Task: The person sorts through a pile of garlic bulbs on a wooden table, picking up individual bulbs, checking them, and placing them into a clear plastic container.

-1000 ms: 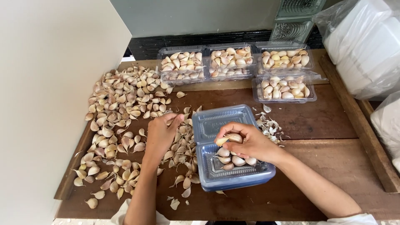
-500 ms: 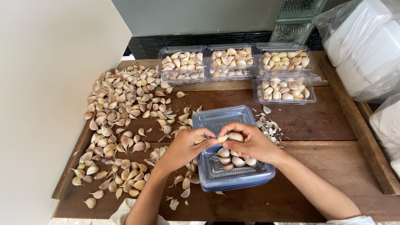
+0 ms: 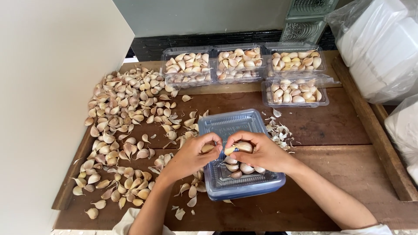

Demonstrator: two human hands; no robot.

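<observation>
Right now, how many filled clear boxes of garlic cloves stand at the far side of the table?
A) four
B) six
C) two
A: three filled clear boxes stand in a row at the back edge, and a fourth sits just in front of the right one.

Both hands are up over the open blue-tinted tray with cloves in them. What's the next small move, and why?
Probably lower the cloves into the tray. The left hand and right hand each pinch a garlic clove just above it, and it holds only a few cloves.
</observation>
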